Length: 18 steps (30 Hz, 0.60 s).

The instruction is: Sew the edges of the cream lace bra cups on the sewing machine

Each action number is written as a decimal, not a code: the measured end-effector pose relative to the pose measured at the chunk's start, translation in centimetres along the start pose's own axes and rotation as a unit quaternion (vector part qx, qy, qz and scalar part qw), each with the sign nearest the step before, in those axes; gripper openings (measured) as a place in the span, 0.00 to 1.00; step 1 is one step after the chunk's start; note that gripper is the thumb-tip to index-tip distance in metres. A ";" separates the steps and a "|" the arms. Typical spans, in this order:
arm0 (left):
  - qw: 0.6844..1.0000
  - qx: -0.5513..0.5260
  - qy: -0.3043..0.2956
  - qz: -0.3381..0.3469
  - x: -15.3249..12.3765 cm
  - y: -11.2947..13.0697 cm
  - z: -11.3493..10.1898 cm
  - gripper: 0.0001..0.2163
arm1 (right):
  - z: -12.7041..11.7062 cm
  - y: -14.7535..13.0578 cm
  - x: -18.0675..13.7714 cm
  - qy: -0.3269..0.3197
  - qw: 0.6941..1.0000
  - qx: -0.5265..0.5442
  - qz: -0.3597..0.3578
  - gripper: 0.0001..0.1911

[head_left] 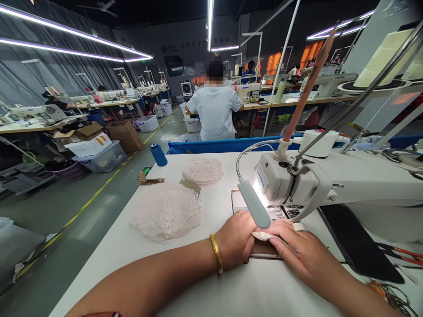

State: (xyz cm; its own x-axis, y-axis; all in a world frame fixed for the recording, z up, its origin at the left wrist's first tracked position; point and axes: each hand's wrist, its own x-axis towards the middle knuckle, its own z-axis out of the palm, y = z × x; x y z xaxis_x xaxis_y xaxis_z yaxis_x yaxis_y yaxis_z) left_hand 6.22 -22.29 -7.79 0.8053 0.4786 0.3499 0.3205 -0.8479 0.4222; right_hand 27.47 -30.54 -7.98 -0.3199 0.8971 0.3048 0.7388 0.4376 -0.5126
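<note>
Both my hands are at the needle area of a white sewing machine [297, 180]. My left hand [236, 237], below a gold bangle [216, 254], is closed on one edge of a small white fabric piece [262, 236]. The thumb and fingers of my right hand [295, 244] pinch the same fabric from the other side. Most of the piece is hidden under my fingers and the grey lamp head [254, 204]. A metal needle plate [269, 253] shows beneath my hands; the needle tip is hard to make out.
Two piles of cream lacy pieces [167, 211] lie on the white table [109, 268] at left, near a blue thread cone [158, 155]. Scissors [401, 253] and a black pad [360, 242] lie at right. A person [214, 110] sits ahead.
</note>
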 end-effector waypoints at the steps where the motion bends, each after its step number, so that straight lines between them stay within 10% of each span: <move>1: 0.999 -0.021 0.015 -0.021 0.3 0.0 0.1 0.08 | 0.1 0.0 0.0 0.007 0.999 0.010 0.034 0.13; 5: 0.995 -0.080 0.025 -0.062 1.0 0.1 0.0 0.07 | 0.2 -0.5 -0.1 0.028 0.990 0.032 0.136 0.16; 18: 0.983 -0.165 0.041 -0.067 1.6 -0.9 0.6 0.01 | -0.1 -0.7 0.0 0.055 0.986 0.015 0.155 0.22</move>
State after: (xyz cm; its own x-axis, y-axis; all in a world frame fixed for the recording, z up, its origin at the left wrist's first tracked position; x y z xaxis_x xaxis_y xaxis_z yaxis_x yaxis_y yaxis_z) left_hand 7.53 -20.89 -8.06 0.7196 0.6095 0.3326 0.2307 -0.6617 0.7134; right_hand 26.96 -30.84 -7.54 -0.0137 0.9769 0.2132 0.7729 0.1456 -0.6176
